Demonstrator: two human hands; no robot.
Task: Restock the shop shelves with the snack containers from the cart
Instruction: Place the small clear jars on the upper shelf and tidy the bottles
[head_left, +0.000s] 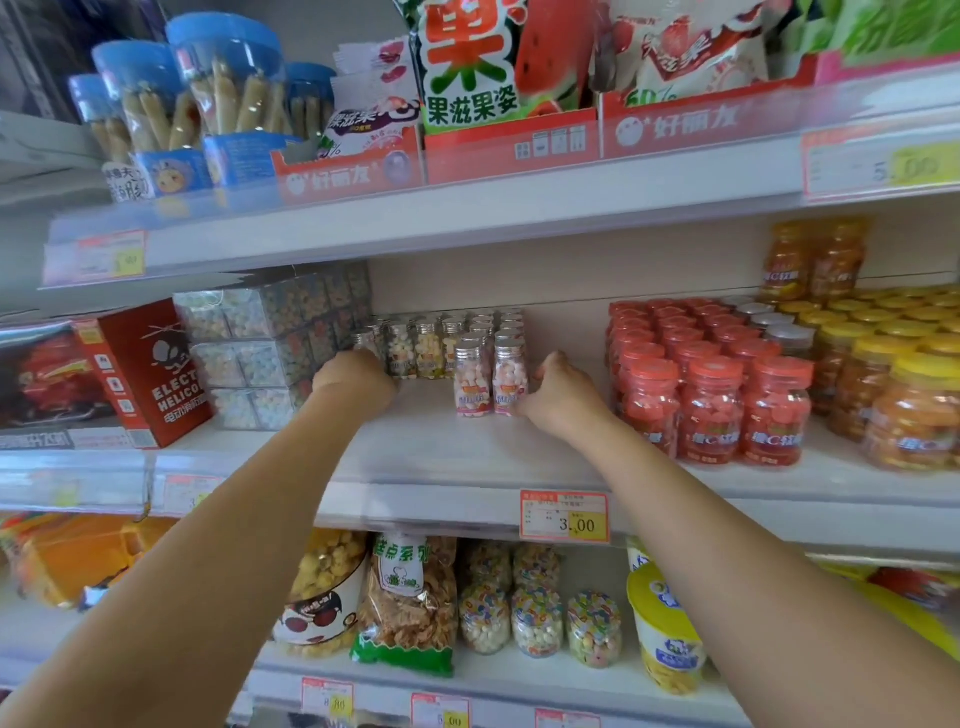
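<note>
Step judged: small candy bottles (431, 348) being lined up on the middle shelf (441, 457). Rows should be kept straight and labels forward. Bottles should be nudged low so none is tipped.

Right hand (561, 397) was set against the front pink bottle (511, 382), fingers (530, 408) curled. Left hand (353, 382) was at a silver-capped bottle (363, 342), fingers hidden, grip could not be told.

Bottles: clear, silver caps, pink-white sweets.

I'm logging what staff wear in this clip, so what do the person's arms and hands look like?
The left forearm and right forearm are bare, and no sleeve reaches into view. The left hand and right hand are ungloved, with no watch, bracelet or ring visible from this side.
</note>
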